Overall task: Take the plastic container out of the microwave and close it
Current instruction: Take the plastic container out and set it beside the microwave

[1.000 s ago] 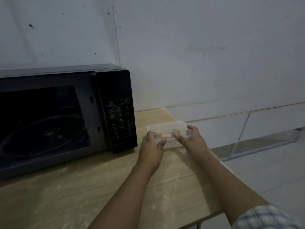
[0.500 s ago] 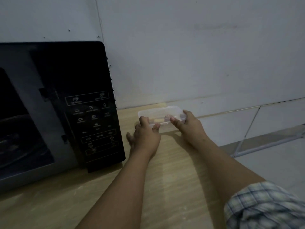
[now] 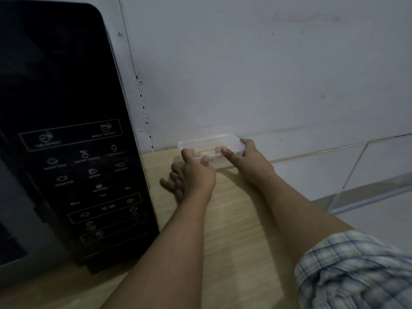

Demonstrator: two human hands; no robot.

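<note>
A clear rectangular plastic container [image 3: 210,144] sits at the far edge of the wooden table [image 3: 236,219], near the wall, right of the black microwave [image 3: 66,139]. My left hand [image 3: 191,175] grips its near left corner with thumb and forefinger, the other fingers spread on the table. My right hand [image 3: 249,159] holds its right end, thumb on the front rim. Something small and pale yellow shows through the plastic. Only the microwave's control panel side is in view, and its cavity edge shows dark at far left.
A grey wall [image 3: 245,63] rises right behind the container. The table's right edge drops to a pale floor [image 3: 367,219], where a low clear panel with a metal frame [image 3: 367,192] stands. A checked sleeve [image 3: 356,268] covers my right upper arm.
The view has moved closer and to the right, so the microwave fills the left. Both hands have carried the container away from the microwave front, farther back toward the wall.
</note>
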